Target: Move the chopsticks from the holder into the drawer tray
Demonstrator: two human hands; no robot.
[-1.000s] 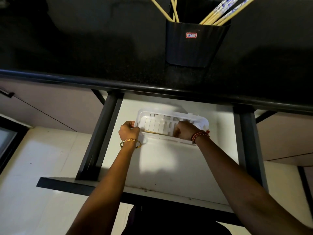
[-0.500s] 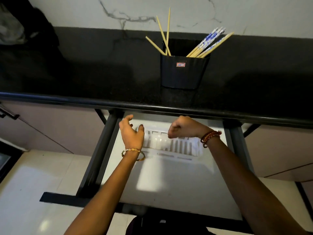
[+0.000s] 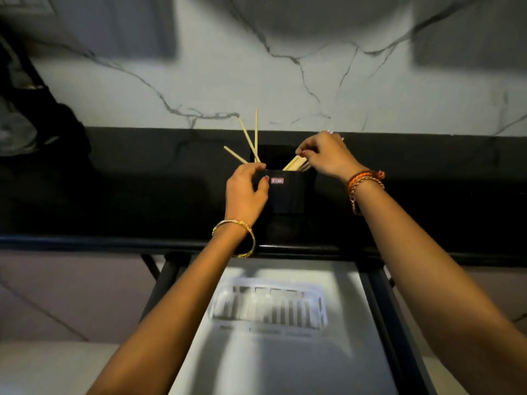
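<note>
Black holder (image 3: 288,195) stood on the dark counter (image 3: 114,195), near its front edge, against a marble-veined wall (image 3: 285,67). My left hand (image 3: 245,192) gripped the holder's left side, thumb across the front face beside a small red label (image 3: 277,181), fingers curled round the near-left corner. My right hand (image 3: 325,156) reached over the rim from the right, fingertips pinched on a bundle of pale chopsticks (image 3: 295,163) that leaned toward that side. How many sat in the pinch I could not tell; the hand covered their upper ends.

Three loose sticks (image 3: 251,141) stood in the left of the holder, fanned out and untouched by either hand.

Below the counter edge the drawer (image 3: 285,360) was open. White slotted tray (image 3: 268,306) lay at its back, just under the counter lip. The frame was blurred there, so I could not say whether any sticks lay in it.

Step in hand, as I judged it: taking hold of a bundle for the trip down, with the holder steadied so it would not tip or slide.

Next move called for a lift up and along the lean of the sticks until the tips cleared the rim, the pinch kept firm so none slipped out. After that, bring them toward me, clear of the counter edge, turn them flat, and lay them lengthwise along the tray. The three on the left remained for another trip.
</note>
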